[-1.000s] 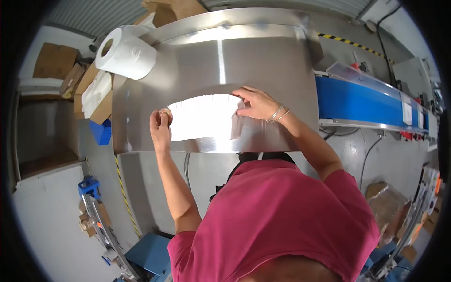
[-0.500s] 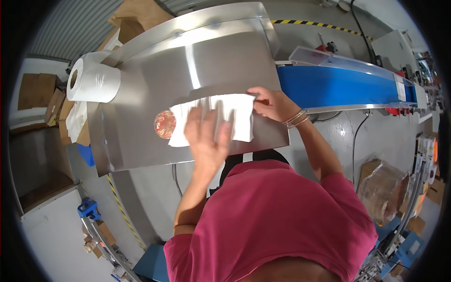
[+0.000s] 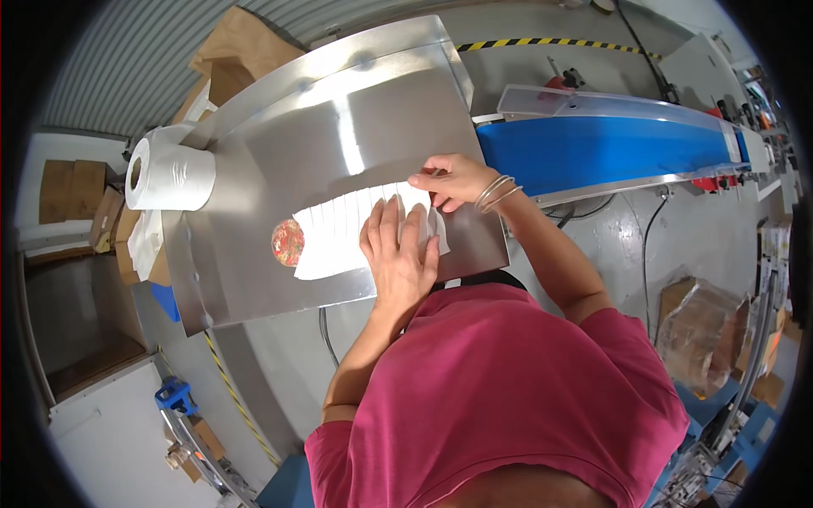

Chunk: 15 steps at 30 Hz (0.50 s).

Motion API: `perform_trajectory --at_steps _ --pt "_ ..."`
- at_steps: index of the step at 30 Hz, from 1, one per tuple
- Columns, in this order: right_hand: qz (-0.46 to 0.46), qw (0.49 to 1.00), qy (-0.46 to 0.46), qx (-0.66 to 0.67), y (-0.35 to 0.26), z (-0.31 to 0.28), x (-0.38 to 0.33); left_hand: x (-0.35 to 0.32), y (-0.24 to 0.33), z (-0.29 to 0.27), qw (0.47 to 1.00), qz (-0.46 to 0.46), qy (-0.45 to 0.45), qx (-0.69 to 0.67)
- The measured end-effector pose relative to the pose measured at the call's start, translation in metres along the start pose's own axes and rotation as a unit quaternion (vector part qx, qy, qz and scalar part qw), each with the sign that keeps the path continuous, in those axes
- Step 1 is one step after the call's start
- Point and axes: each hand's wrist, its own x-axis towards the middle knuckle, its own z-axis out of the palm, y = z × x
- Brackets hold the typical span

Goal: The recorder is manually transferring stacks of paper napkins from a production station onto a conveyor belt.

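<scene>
A white strip with evenly spaced crosswise lines, like overlapping sheets or folds, lies on the steel table. At its left end a round red patterned disc shows, touching or partly under the strip. My left hand rests palm down on the strip's right half, fingers stretched out and slightly apart. Against the strip's far right corner, my right hand has its thumb and fingers closed on the edge. The strip's right end is partly covered by my hands and looks lifted or curled.
A large white roll stands at the table's left edge, beside cardboard boxes and brown paper. To the right, a blue conveyor belt with a clear side guard adjoins the table. A raised metal rim runs along the table's back.
My left hand has slid right along the strip and slowed to rest. My right hand has come left over the far right corner. The view has shifted slightly; the crosswise lines show more clearly.
</scene>
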Motion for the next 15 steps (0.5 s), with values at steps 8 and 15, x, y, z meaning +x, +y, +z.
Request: perform_trajectory --at_steps 8,15 --pt "0.014 0.995 -0.033 0.095 0.0033 -0.0002 0.0003 0.0011 -0.0067 -0.0015 0.999 0.015 -0.015 -0.029" --pt "0.019 0.989 -0.05 0.141 0.009 -0.0028 -0.0001 0.0009 -0.0086 -0.0021 0.999 0.017 -0.021 -0.033"
